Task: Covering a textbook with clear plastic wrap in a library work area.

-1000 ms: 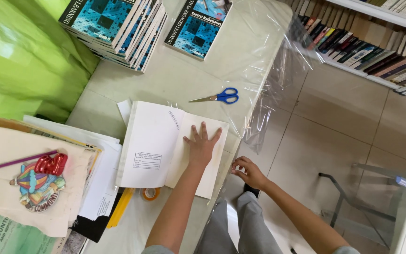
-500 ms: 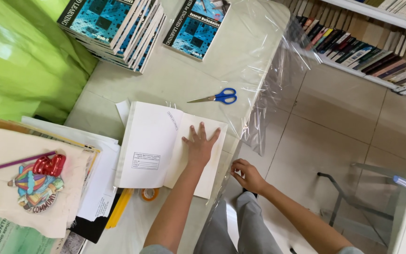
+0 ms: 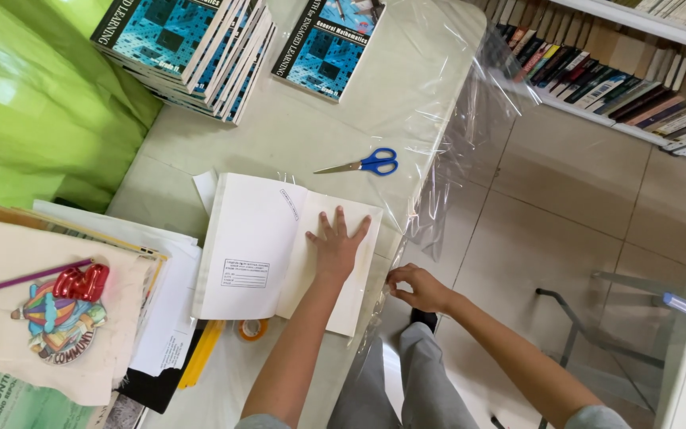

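Observation:
An open white book (image 3: pixel 260 246) lies flat on the pale table (image 3: pixel 343 135), on top of a clear plastic sheet (image 3: pixel 438 119). My left hand (image 3: pixel 337 245) presses flat on the book's right-hand page, fingers spread. My right hand (image 3: pixel 416 287) is at the table's near right edge, fingers pinched on the hanging edge of the plastic sheet. Blue-handled scissors (image 3: pixel 363 164) lie closed just beyond the book.
Stacks of blue-covered books (image 3: pixel 192 48) stand at the back, with one more book (image 3: pixel 327 44) beside them. Papers, a cloth bag (image 3: pixel 49 310) with a pencil, a tape roll (image 3: pixel 251 328) and a yellow ruler lie left. Bookshelves (image 3: pixel 621 71) line the far right; green fabric (image 3: pixel 33 103) hangs left.
My right hand has shifted slightly along the table edge while gripping the plastic. My left hand stays pressed on the page.

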